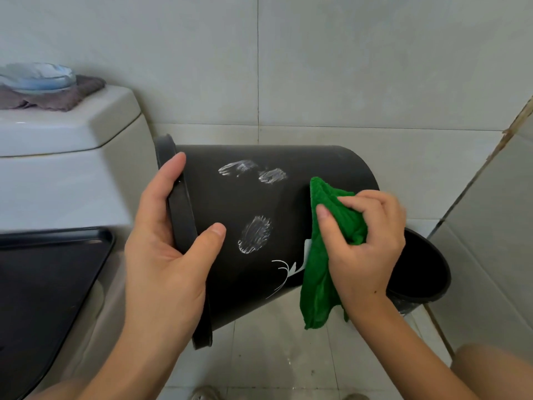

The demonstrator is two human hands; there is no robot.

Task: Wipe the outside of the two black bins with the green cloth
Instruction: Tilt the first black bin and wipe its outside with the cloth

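The left hand (167, 246) clamps the rim of a tipped black bin (259, 215), thumb on its smeared wall. The right hand (366, 246) bunches the green cloth (320, 272) against that wall. A second black bin (424, 272) stands behind; its contents are unseen.

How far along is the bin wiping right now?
Nothing looks finished. In hand: left hand grips the tilted bin by its rim; right hand presses the green cloth to its side. Left: three white smears there, then the second bin behind.
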